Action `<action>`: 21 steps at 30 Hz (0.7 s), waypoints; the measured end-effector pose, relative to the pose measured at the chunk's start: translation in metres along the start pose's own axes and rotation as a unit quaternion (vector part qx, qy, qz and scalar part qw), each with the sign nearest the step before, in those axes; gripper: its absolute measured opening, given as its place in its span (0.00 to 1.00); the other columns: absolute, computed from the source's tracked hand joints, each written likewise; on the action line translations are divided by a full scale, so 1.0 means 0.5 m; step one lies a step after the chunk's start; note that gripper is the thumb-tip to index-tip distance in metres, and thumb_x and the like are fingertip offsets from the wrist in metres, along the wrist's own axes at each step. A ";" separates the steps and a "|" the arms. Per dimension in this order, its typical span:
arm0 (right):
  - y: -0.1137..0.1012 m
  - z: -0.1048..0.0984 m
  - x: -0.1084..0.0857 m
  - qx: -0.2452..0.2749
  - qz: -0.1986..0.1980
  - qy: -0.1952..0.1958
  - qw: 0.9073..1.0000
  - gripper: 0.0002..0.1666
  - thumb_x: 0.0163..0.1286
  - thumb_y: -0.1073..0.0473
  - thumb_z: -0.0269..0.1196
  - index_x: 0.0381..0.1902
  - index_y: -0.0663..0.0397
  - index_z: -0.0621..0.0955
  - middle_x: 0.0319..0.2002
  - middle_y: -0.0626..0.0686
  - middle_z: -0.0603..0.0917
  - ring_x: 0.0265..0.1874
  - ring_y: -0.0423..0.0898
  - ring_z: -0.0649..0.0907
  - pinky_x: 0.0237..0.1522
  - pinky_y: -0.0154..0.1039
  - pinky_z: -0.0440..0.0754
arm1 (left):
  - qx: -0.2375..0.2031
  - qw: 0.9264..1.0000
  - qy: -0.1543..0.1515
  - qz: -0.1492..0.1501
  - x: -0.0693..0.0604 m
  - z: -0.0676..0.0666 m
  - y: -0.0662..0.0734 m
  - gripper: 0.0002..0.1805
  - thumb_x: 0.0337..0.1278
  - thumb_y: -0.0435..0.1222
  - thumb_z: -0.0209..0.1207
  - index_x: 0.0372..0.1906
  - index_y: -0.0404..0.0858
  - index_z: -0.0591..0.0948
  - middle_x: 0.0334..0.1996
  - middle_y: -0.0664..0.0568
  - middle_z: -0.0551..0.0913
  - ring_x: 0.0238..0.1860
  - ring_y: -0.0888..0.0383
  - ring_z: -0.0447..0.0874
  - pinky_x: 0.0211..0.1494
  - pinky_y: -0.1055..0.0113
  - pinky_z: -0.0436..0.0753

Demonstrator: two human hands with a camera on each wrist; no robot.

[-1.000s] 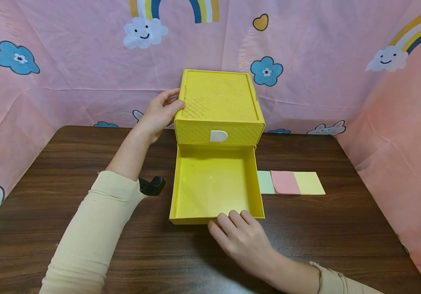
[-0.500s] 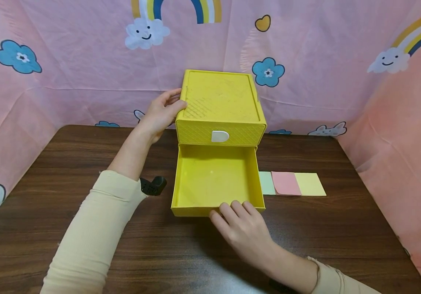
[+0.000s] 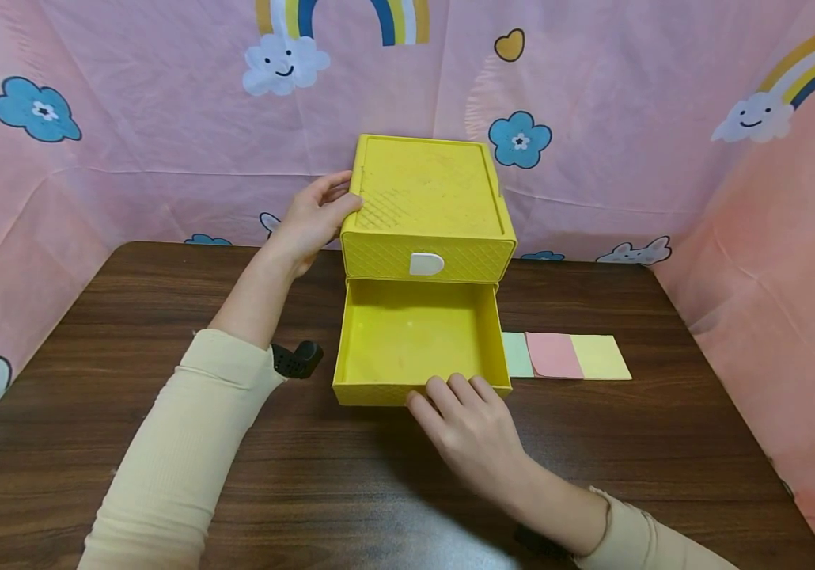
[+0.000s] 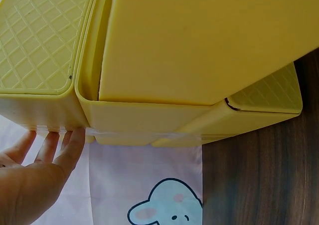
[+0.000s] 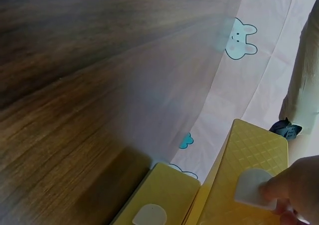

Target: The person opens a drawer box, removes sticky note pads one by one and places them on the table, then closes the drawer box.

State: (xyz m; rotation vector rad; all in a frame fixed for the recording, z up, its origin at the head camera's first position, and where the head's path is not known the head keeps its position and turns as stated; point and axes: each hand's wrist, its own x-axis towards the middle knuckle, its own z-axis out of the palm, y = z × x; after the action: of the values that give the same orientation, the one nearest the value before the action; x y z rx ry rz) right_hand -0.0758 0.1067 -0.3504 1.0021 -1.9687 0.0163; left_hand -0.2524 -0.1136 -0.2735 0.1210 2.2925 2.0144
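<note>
A yellow plastic drawer unit (image 3: 429, 186) with a textured front stands at the back of the table. Its middle drawer (image 3: 372, 395) is pulled partway out; the left wrist view shows other drawers shut above and below it. My left hand (image 3: 312, 222) rests against the unit's upper left side, fingers fairly straight on the wall and thumb at the top edge. With my right hand (image 3: 475, 435) I grip the pulled-out drawer's front, fingers curled over the rim. In the right wrist view my thumb lies against its white pull tab (image 5: 250, 186).
Green, pink and yellow paper pads (image 3: 554, 355) lie in a row right of the drawer, the green one partly hidden by it. Behind the dark wooden table (image 3: 272, 483) hangs a pink patterned cloth (image 3: 607, 158). A black wrist device (image 3: 297, 360) sits at my left cuff.
The drawer has slid inward, toward the back, and my right hand has moved with it. My left hand has stayed on the unit's side.
</note>
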 end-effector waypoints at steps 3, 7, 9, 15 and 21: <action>0.003 0.003 0.002 0.002 0.009 0.001 1.000 0.18 0.67 0.71 0.44 0.26 0.52 0.78 0.21 0.49 0.69 0.18 0.44 0.65 0.21 0.31 0.59 | -0.001 1.000 0.001 0.000 0.001 0.000 0.000 0.31 0.60 0.40 0.52 0.69 0.46 0.61 0.65 0.50 0.63 0.59 0.54 0.69 0.60 0.61 0.72; 0.008 0.007 0.007 0.006 0.022 0.003 1.000 0.16 0.68 0.69 0.46 0.26 0.53 0.78 0.21 0.49 0.70 0.18 0.45 0.66 0.21 0.32 0.60 | 0.000 1.000 0.001 0.001 0.001 0.000 -0.001 0.31 0.60 0.40 0.52 0.69 0.47 0.61 0.65 0.50 0.63 0.59 0.54 0.69 0.60 0.61 0.72; 0.010 0.009 0.009 0.007 0.026 0.004 1.000 0.16 0.68 0.68 0.46 0.26 0.53 0.78 0.22 0.49 0.70 0.18 0.45 0.66 0.20 0.31 0.60 | 0.001 1.000 0.002 0.001 0.001 0.000 -0.002 0.31 0.60 0.40 0.52 0.69 0.47 0.61 0.65 0.50 0.63 0.59 0.54 0.69 0.60 0.61 0.72; 0.014 0.015 0.014 0.008 0.036 0.002 0.999 0.16 0.69 0.67 0.47 0.26 0.54 0.78 0.22 0.49 0.71 0.18 0.45 0.67 0.20 0.31 0.60 | -0.002 1.000 0.003 0.005 0.002 0.000 -0.004 0.31 0.60 0.40 0.52 0.69 0.46 0.61 0.65 0.49 0.63 0.58 0.54 0.69 0.60 0.61 0.72; 0.018 0.022 0.019 0.010 0.048 -0.002 0.999 0.15 0.69 0.67 0.47 0.27 0.54 0.78 0.22 0.50 0.71 0.19 0.46 0.67 0.20 0.32 0.62 | -0.006 1.000 0.000 0.007 0.002 0.000 -0.004 0.30 0.61 0.40 0.52 0.69 0.46 0.61 0.65 0.49 0.63 0.58 0.54 0.69 0.60 0.61 0.72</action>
State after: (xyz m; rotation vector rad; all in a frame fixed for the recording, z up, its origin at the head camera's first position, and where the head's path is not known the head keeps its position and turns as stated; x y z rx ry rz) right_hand -0.0920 0.1024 -0.3468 0.9204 -2.0221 0.0872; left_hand -0.2533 -0.1140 -0.2755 0.1358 2.2864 2.0340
